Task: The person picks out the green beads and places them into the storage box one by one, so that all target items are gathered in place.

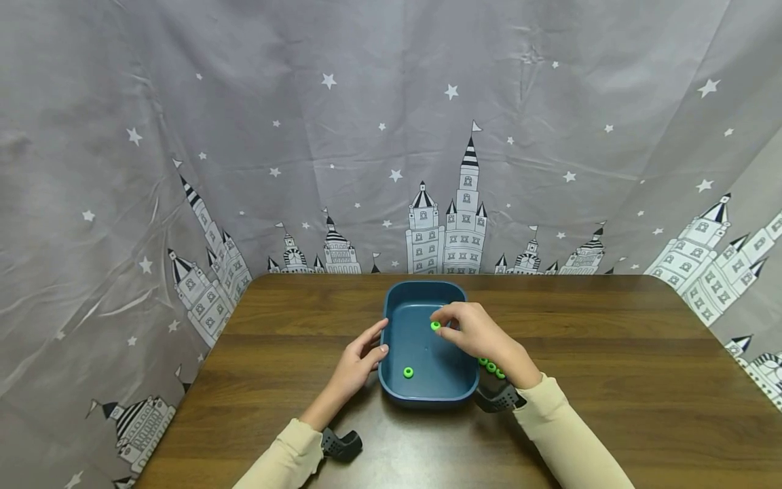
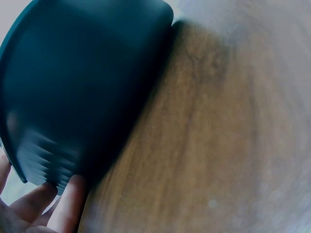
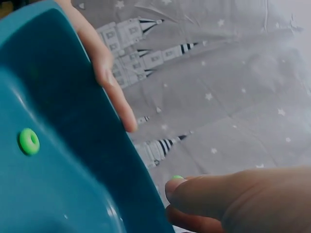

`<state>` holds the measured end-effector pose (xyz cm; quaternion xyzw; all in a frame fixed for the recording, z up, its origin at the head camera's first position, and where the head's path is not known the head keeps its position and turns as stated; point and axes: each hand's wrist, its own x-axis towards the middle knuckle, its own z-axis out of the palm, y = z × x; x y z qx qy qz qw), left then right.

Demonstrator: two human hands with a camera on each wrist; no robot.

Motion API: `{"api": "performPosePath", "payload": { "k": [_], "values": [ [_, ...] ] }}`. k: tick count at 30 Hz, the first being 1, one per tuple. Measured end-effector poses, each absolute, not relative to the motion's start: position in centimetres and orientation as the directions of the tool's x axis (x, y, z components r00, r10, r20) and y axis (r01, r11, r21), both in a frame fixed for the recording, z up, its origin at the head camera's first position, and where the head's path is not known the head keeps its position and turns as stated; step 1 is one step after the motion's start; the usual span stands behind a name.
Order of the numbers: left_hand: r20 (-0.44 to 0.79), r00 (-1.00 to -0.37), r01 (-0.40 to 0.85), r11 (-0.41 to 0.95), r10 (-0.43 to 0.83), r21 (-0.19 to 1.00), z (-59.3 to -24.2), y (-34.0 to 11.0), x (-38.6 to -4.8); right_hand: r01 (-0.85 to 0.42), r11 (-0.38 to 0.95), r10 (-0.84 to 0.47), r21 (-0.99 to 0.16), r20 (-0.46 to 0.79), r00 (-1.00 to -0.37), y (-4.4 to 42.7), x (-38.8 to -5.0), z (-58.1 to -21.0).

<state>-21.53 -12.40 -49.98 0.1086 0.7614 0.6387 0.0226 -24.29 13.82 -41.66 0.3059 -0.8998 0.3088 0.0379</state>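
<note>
A deep blue plastic bin (image 1: 427, 392) with rounded corners stands on the wooden table. One small bright green ring (image 1: 408, 372) lies on its floor, near the front left; it also shows in the right wrist view. Between thumb and forefinger my right hand (image 1: 473, 329) pinches another green ring (image 1: 435, 326), held over the bin's right half. Only a sliver of that ring is visible in the right wrist view. My left hand (image 1: 360, 354) rests its extended fingers against the outside of the bin's left wall, as the left wrist view shows.
Several more green rings (image 1: 491, 367) lie on the table just right of the bin, partly hidden by my right forearm. Behind the wooden table (image 1: 580, 319) hangs a grey curtain (image 1: 342, 149) printed with castles and stars. A dark wrist mount (image 1: 342, 445) sits under each forearm.
</note>
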Motion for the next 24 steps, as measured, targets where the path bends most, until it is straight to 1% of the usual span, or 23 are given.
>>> {"api": "performPosePath", "payload": {
  "k": [9, 24],
  "values": [
    [0.102, -0.974, 0.136, 0.160, 0.201, 0.978, -50.0, -12.4, -21.6, -0.599, 0.624, -0.561, -0.502, 0.246, -0.791, 11.8, -24.0, -42.4],
    [0.092, -0.976, 0.122, 0.147, 0.199, 0.982, -50.1, -12.5, -21.6, -0.545, 0.654, -0.536, -0.524, 0.187, -0.823, 9.6, -23.4, -43.3]
  ]
}}
